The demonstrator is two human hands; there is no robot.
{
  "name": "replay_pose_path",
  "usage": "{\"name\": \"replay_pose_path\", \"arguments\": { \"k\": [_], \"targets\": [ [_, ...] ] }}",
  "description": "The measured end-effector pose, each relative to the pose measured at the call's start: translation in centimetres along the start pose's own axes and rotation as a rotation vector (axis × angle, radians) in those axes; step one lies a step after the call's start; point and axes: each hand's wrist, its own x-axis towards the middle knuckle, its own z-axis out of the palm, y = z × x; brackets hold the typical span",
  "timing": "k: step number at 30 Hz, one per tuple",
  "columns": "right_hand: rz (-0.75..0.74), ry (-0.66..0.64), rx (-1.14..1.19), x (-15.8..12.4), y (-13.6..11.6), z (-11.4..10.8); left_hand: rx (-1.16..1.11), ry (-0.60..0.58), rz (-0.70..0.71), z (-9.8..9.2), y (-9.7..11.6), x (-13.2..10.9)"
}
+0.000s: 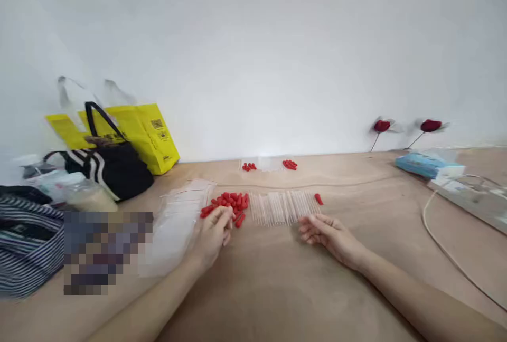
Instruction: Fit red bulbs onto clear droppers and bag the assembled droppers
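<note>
My left hand (216,231) is at the near edge of a pile of small red bulb-shaped caps (233,200). Its fingers are curled together, and whatever they may hold is hidden. To the right of the pile lies a row of thin, clear straw-like tubes (281,207), side by side. My right hand (328,236) hovers by the near right end of this row, thumb against curled fingers; I cannot make out anything between them. One lone red cap (318,199) rests at the row's right end. Left of the pile, clear plastic bags (180,220) lie flat, partly behind my left hand.
Near the wall is a clear bag (269,164) with red caps at both ends. Left stand a yellow bag (156,139), a black bag (119,168) and a striped bag (27,252). Rightward are a blue tissue pack (428,165), a white cable (439,247) and two red roses (431,125).
</note>
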Motion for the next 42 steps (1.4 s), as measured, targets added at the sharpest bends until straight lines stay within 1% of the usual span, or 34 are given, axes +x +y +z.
{"name": "replay_pose_path", "arguments": {
  "k": [3,5,8,10,12,16,19,22,24,25,27,30,32,33,35,37,39,40,42],
  "targets": [
    [0.01,-0.013,0.12,0.2,-0.3,-0.2,0.205,-0.022,0.047,-1.0,1.2,1.4],
    [0.044,-0.03,0.201,0.2,-0.4,-0.3,0.414,-0.084,0.123,-1.6,1.7,1.9],
    [0.102,-0.058,0.287,0.2,-0.6,-0.3,0.779,-0.197,0.328,-2.3,1.9,1.9],
    [0.113,-0.07,0.305,0.1,-0.6,-0.2,0.969,-0.221,0.456,-2.6,1.6,1.9],
    [0.111,-0.079,0.314,0.1,-0.6,-0.1,1.078,-0.215,0.509,-2.8,1.3,1.8],
    [0.11,-0.086,0.322,0.2,-0.6,0.0,1.169,-0.197,0.579,-2.9,1.2,1.9],
    [0.107,-0.09,0.315,0.3,-0.5,-0.1,1.171,-0.14,0.671,-2.8,1.7,1.9],
    [0.107,-0.091,0.31,0.3,-0.6,-0.2,1.076,-0.076,0.775,-2.3,2.2,1.4],
    [0.105,-0.088,0.308,0.3,-0.6,-0.2,0.975,-0.032,0.812,-1.7,2.2,0.8],
    [0.104,-0.086,0.307,0.2,-0.6,-0.2,0.921,-0.021,0.803,-1.3,2.1,0.5],
    [0.102,-0.087,0.299,0.1,-0.5,-0.1,0.796,-0.041,0.709,-0.5,1.7,-0.2],
    [0.075,-0.064,0.249,0.1,-0.7,0.1,0.568,-0.147,0.49,0.7,0.6,-1.0],
    [0.034,0.002,0.141,0.3,-1.2,0.0,0.463,-0.218,0.393,1.4,-0.2,-1.4],
    [0.008,0.048,0.049,0.5,-1.7,-0.1,0.432,-0.249,0.361,1.8,-0.4,-1.5],
    [-0.038,0.153,-0.215,1.1,-2.9,-0.7,0.387,-0.308,0.307,2.6,-0.8,-1.5],
    [-0.056,0.247,-0.563,1.9,-4.4,-1.4,0.335,-0.359,0.254,3.3,-0.9,-1.4],
    [-0.01,0.377,-0.942,2.7,-5.7,-2.3,0.302,-0.389,0.206,3.9,-0.9,-1.0],
    [0.006,0.41,-1.022,3.0,-6.1,-2.7,0.298,-0.396,0.191,4.1,-0.9,-0.8],
    [0.054,0.443,-1.108,3.5,-6.5,-3.3,0.297,-0.407,0.176,4.3,-1.0,-0.4]
  ]
}}
